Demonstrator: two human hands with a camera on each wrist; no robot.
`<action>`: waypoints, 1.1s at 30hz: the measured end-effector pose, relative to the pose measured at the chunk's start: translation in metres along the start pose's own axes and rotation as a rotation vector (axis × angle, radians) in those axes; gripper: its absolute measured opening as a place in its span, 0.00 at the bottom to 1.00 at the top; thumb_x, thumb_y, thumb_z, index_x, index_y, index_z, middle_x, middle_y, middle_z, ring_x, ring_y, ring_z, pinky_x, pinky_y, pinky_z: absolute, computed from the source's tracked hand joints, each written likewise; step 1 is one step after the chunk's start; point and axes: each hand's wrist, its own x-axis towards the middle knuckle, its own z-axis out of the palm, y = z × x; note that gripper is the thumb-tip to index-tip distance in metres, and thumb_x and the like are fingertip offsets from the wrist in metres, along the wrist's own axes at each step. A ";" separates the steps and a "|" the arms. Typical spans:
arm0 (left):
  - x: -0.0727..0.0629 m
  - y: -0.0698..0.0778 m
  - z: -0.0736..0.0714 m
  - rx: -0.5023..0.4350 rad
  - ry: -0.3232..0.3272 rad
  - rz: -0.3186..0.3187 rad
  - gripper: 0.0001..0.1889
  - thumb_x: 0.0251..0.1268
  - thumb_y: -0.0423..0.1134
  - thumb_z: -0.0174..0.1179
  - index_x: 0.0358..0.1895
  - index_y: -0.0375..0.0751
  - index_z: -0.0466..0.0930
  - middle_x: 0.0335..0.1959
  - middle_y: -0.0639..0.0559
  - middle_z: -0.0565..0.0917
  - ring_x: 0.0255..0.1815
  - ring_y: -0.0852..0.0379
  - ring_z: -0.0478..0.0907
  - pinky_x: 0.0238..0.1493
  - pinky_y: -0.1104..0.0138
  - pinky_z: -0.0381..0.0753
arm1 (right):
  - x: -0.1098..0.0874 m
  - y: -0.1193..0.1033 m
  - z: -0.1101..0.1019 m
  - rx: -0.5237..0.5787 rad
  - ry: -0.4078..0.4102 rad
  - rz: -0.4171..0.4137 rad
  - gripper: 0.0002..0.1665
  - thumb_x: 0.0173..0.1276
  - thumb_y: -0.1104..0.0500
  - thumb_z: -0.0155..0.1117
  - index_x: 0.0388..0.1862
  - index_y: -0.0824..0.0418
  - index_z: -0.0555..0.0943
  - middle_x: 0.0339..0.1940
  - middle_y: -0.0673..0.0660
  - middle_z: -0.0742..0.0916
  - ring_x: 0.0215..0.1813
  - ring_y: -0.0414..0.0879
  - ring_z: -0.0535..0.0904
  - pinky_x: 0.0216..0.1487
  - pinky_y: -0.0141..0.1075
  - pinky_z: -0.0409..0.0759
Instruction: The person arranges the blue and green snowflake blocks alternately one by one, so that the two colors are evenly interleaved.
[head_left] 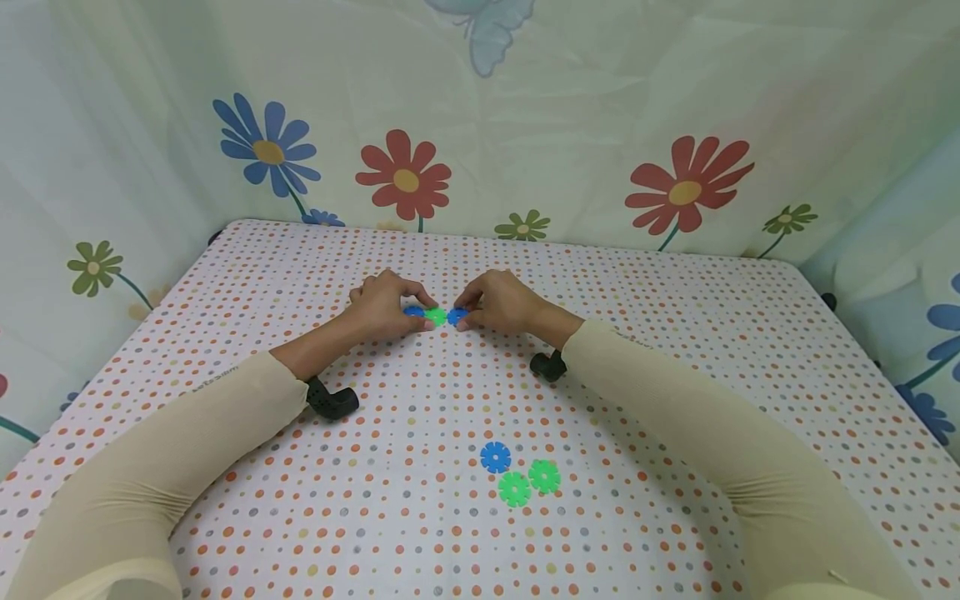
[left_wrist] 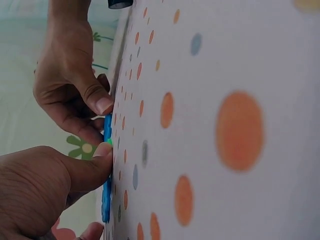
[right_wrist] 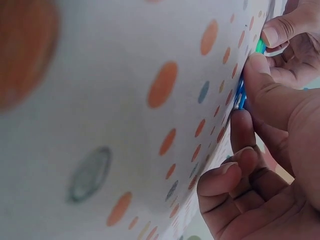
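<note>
Near the far middle of the table, my left hand (head_left: 384, 307) pinches a green notched disc (head_left: 436, 317) between thumb and forefinger. A blue notched disc (head_left: 413, 311) adjoins it on the left, partly covered by that hand. My right hand (head_left: 504, 304) pinches another blue notched disc (head_left: 457, 317) at the green disc's right side. In the left wrist view, the blue disc (left_wrist: 106, 200) lies low along the tabletop, with my left thumb over the green edge (left_wrist: 110, 142). The right wrist view has the other blue disc (right_wrist: 241, 95) beneath my right thumb, its remaining fingers loosely curled.
Closer to me on the dotted tablecloth (head_left: 405, 533) lie a loose blue disc (head_left: 496, 457) and two green discs, one green disc (head_left: 514, 489) left of the other green disc (head_left: 545, 476). A flowered curtain (head_left: 570, 125) hangs behind the table.
</note>
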 end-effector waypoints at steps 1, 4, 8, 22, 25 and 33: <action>0.000 0.000 0.000 -0.001 0.001 0.000 0.15 0.58 0.54 0.69 0.49 0.62 0.86 0.64 0.45 0.73 0.64 0.33 0.65 0.60 0.38 0.58 | 0.000 0.000 0.000 -0.005 0.000 0.001 0.19 0.62 0.50 0.73 0.49 0.57 0.87 0.43 0.51 0.89 0.47 0.43 0.82 0.52 0.38 0.79; 0.000 0.000 0.000 -0.003 0.001 -0.001 0.14 0.58 0.54 0.69 0.48 0.62 0.86 0.64 0.45 0.73 0.64 0.33 0.65 0.60 0.38 0.58 | 0.000 0.000 0.000 -0.019 -0.001 -0.005 0.18 0.62 0.49 0.73 0.49 0.56 0.87 0.42 0.51 0.88 0.45 0.43 0.81 0.50 0.38 0.78; 0.000 0.000 0.000 -0.004 0.003 -0.005 0.14 0.58 0.54 0.69 0.48 0.62 0.86 0.64 0.45 0.72 0.64 0.33 0.64 0.59 0.38 0.58 | 0.000 0.001 0.001 -0.028 -0.002 -0.011 0.18 0.63 0.49 0.72 0.48 0.56 0.86 0.40 0.51 0.87 0.43 0.43 0.80 0.50 0.38 0.77; 0.000 0.000 0.001 0.002 -0.001 -0.003 0.15 0.58 0.54 0.69 0.49 0.61 0.85 0.65 0.42 0.70 0.66 0.31 0.62 0.61 0.37 0.56 | 0.000 0.001 0.000 -0.029 -0.006 -0.008 0.18 0.63 0.48 0.72 0.48 0.55 0.85 0.38 0.52 0.85 0.38 0.44 0.77 0.44 0.36 0.74; 0.001 -0.001 0.001 0.006 -0.001 0.000 0.15 0.59 0.54 0.69 0.49 0.62 0.85 0.65 0.41 0.69 0.65 0.31 0.62 0.60 0.37 0.57 | 0.000 0.001 0.000 -0.025 -0.009 -0.011 0.18 0.63 0.48 0.72 0.48 0.55 0.85 0.37 0.52 0.84 0.38 0.44 0.76 0.44 0.36 0.73; 0.000 0.001 0.001 0.011 -0.008 -0.001 0.15 0.59 0.54 0.68 0.50 0.61 0.85 0.66 0.41 0.69 0.66 0.30 0.61 0.62 0.35 0.55 | -0.001 0.000 -0.001 -0.021 -0.021 0.004 0.19 0.64 0.48 0.71 0.49 0.56 0.84 0.39 0.52 0.84 0.39 0.44 0.76 0.46 0.36 0.74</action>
